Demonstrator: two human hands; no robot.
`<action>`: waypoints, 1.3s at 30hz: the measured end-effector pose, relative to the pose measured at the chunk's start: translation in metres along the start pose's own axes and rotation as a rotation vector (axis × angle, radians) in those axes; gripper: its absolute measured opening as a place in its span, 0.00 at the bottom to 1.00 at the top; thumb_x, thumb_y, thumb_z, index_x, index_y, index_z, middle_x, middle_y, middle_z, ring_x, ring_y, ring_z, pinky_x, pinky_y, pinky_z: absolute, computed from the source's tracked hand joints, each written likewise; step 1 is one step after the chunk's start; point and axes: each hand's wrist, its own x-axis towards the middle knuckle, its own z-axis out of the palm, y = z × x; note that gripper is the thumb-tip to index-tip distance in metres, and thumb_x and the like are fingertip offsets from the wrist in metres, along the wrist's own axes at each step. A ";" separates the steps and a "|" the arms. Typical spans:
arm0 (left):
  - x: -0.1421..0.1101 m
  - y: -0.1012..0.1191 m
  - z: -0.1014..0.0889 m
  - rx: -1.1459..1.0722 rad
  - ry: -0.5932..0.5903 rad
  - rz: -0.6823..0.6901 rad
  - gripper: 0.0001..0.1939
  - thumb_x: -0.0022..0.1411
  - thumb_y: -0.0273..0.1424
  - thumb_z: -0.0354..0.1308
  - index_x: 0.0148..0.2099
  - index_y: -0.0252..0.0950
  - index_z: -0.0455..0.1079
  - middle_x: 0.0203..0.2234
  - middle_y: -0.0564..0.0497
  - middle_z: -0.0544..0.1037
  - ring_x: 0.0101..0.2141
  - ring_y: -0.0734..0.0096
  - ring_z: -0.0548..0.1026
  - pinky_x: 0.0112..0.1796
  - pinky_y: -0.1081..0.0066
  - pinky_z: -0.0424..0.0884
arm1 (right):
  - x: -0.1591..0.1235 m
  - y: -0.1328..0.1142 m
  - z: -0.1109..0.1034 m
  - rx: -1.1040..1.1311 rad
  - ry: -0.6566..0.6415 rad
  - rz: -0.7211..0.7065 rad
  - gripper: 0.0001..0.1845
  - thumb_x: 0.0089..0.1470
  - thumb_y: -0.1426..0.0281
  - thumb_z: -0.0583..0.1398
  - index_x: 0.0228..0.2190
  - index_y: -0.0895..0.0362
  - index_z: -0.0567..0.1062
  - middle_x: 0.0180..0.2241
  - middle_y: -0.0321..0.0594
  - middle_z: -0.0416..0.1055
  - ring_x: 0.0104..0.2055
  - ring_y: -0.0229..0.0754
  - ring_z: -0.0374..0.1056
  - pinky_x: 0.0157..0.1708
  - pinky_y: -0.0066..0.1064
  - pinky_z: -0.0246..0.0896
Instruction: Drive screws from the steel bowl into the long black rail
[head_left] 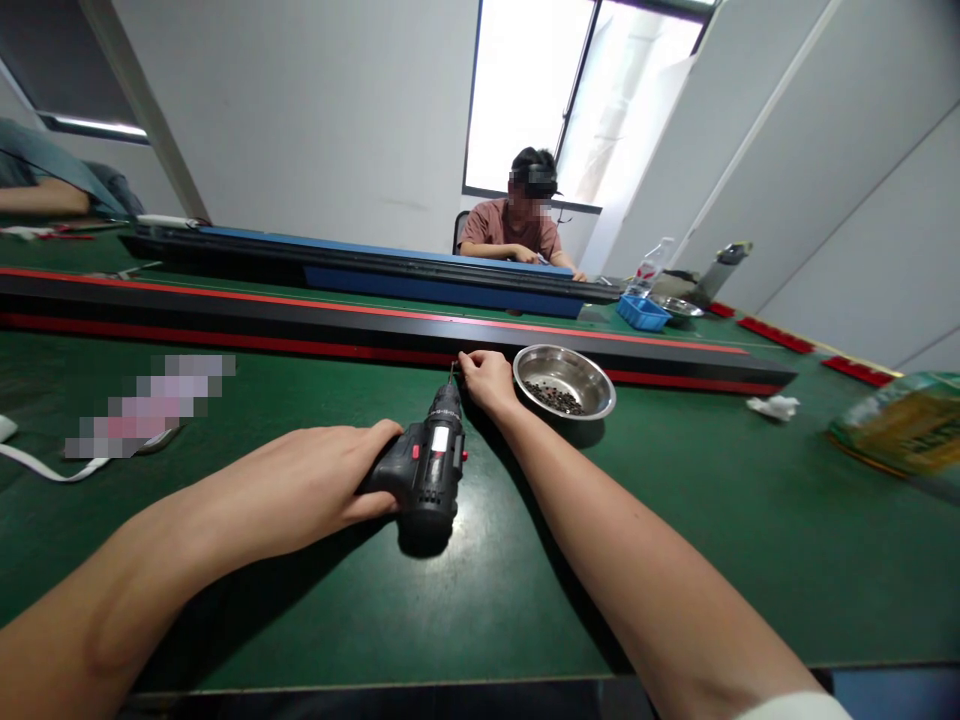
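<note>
My left hand point(330, 475) is wrapped around the grip of a black cordless drill point(435, 470) with red buttons. The drill points away from me, its bit reaching close to the side of a long black bar with red stripes point(360, 328). At the bit's tip, my right hand point(487, 380) pinches what looks like a small screw point(454, 368) against the bar's lower red stripe. The fingertips hide much of it. Just right of that hand stands a shiny metal bowl point(592, 385) holding many small dark pieces that look like screws.
Behind the bar lies a second long black and blue bar point(442, 285). A person point(514, 235) sits beyond it. On the green table point(540, 570) are a blue basket point(643, 313), a water bottle point(654, 265), crumpled white tissue point(774, 407), a yellow-green packet point(904, 425) and a white strap point(56, 470).
</note>
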 end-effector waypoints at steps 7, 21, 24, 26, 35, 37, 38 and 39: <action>0.002 -0.002 0.002 -0.006 0.020 0.010 0.25 0.67 0.53 0.58 0.60 0.49 0.69 0.44 0.50 0.84 0.43 0.53 0.82 0.39 0.62 0.70 | 0.003 0.001 0.003 -0.013 -0.032 -0.003 0.15 0.69 0.66 0.60 0.39 0.56 0.87 0.42 0.47 0.85 0.45 0.46 0.80 0.46 0.29 0.66; -0.001 0.001 0.000 -0.008 0.010 0.007 0.22 0.68 0.52 0.59 0.58 0.49 0.68 0.44 0.49 0.84 0.44 0.52 0.82 0.40 0.63 0.70 | 0.007 0.004 0.001 -0.022 -0.144 -0.077 0.16 0.69 0.68 0.58 0.42 0.57 0.87 0.43 0.44 0.85 0.46 0.46 0.80 0.45 0.28 0.66; -0.001 0.000 0.000 -0.010 0.009 0.012 0.22 0.68 0.52 0.58 0.58 0.49 0.67 0.45 0.50 0.83 0.44 0.52 0.82 0.40 0.63 0.70 | 0.008 0.005 0.001 -0.015 -0.153 -0.085 0.16 0.69 0.68 0.58 0.42 0.56 0.87 0.42 0.43 0.85 0.44 0.45 0.80 0.45 0.28 0.66; 0.000 0.001 0.000 -0.009 0.009 0.011 0.22 0.68 0.52 0.58 0.58 0.49 0.67 0.45 0.50 0.83 0.45 0.52 0.82 0.41 0.63 0.70 | 0.008 0.005 0.001 -0.016 -0.156 -0.082 0.16 0.69 0.68 0.58 0.41 0.56 0.87 0.41 0.42 0.85 0.44 0.44 0.79 0.45 0.27 0.66; 0.000 0.001 -0.001 -0.023 0.026 0.020 0.23 0.67 0.52 0.58 0.59 0.48 0.70 0.43 0.49 0.84 0.42 0.53 0.82 0.39 0.63 0.70 | 0.005 -0.001 -0.001 -0.049 -0.124 -0.038 0.24 0.72 0.63 0.54 0.34 0.58 0.85 0.35 0.44 0.84 0.37 0.45 0.77 0.39 0.28 0.63; 0.000 0.002 -0.001 -0.028 0.030 0.020 0.23 0.67 0.52 0.58 0.59 0.48 0.70 0.43 0.49 0.84 0.42 0.53 0.82 0.39 0.63 0.70 | 0.005 -0.002 -0.001 -0.036 -0.123 -0.026 0.25 0.72 0.62 0.53 0.33 0.58 0.85 0.35 0.45 0.83 0.37 0.45 0.78 0.40 0.28 0.63; -0.001 0.002 -0.002 -0.032 0.032 0.022 0.23 0.67 0.52 0.58 0.58 0.48 0.71 0.43 0.49 0.84 0.42 0.53 0.82 0.39 0.63 0.70 | 0.005 -0.002 -0.001 -0.029 -0.122 -0.022 0.25 0.72 0.63 0.52 0.33 0.58 0.85 0.35 0.45 0.84 0.38 0.45 0.78 0.40 0.28 0.64; -0.001 0.002 -0.002 -0.037 0.034 0.023 0.23 0.66 0.52 0.58 0.58 0.48 0.71 0.43 0.49 0.85 0.41 0.53 0.82 0.38 0.63 0.70 | 0.005 -0.002 -0.002 -0.024 -0.122 -0.020 0.25 0.72 0.63 0.52 0.33 0.58 0.85 0.35 0.45 0.84 0.38 0.45 0.78 0.41 0.28 0.64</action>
